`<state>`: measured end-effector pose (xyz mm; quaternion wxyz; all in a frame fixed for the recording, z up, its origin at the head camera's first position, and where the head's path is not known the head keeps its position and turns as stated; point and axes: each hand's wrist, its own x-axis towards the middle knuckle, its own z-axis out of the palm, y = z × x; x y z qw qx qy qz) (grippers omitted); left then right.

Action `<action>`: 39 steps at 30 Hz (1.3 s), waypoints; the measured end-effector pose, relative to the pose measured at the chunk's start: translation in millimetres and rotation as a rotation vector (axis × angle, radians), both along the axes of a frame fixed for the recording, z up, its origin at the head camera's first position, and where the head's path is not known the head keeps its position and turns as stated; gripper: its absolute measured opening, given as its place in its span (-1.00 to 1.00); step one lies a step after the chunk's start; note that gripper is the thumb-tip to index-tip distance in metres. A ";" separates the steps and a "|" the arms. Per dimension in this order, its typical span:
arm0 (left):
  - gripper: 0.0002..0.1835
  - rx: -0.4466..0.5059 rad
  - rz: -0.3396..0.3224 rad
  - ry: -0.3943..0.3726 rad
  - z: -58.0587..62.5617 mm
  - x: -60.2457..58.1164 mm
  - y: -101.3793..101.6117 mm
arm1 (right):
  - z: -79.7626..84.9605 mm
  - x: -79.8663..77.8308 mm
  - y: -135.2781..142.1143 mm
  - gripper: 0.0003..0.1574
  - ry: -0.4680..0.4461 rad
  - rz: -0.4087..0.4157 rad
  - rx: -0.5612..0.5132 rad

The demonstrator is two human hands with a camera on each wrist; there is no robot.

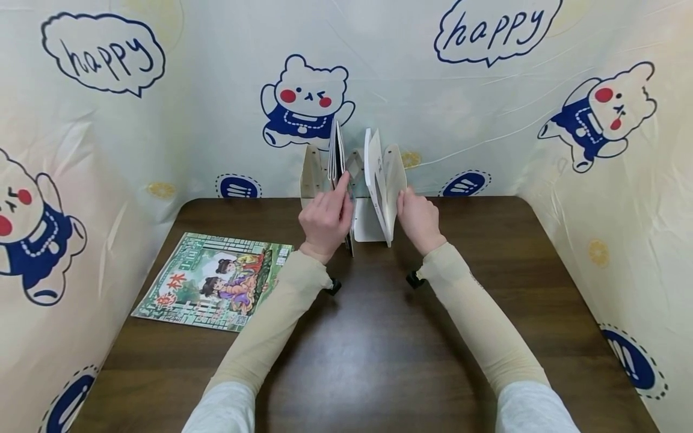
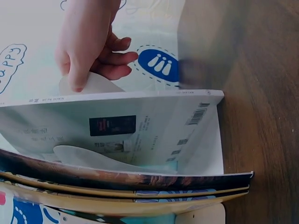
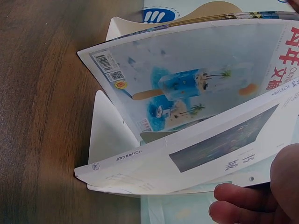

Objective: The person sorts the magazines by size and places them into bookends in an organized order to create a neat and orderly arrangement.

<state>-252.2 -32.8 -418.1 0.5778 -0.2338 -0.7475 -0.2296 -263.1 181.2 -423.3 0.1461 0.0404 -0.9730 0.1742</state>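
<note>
A white extendable book rack (image 1: 370, 224) stands at the table's back edge. Several thin magazines (image 1: 334, 150) stand in its left compartment; a white magazine (image 1: 375, 174) leans in the right one. My left hand (image 1: 326, 221) is at the front of the left magazines, its index finger extended against them. With my right hand (image 1: 419, 218) I grip the rack's right end panel (image 1: 397, 171), thumb on the inner side and fingers outside, as the left wrist view shows. Blue ice-pop artwork marks one magazine cover (image 3: 187, 84) in the right wrist view.
Flat on the table's left side lies a green illustrated magazine (image 1: 216, 282), partly under my left forearm. The brown wooden table (image 1: 379, 349) meets a printed cloth backdrop (image 1: 216, 120) at the back and both sides.
</note>
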 end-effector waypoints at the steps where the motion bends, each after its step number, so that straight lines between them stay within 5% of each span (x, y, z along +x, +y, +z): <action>1: -0.59 -0.001 -0.007 -0.008 -0.1 0.4 -0.1 | 0.1 0.2 -0.2 -0.54 -0.001 0.000 -0.002; 15: -0.62 0.001 0.015 -0.086 5.3 4.0 -0.3 | 0.4 -0.2 -0.1 -0.56 0.005 0.006 -0.006; 39: -0.62 0.061 -0.103 -0.151 -1.9 14.6 -10.3 | 0.5 -1.0 2.1 -0.58 -0.025 0.010 -0.033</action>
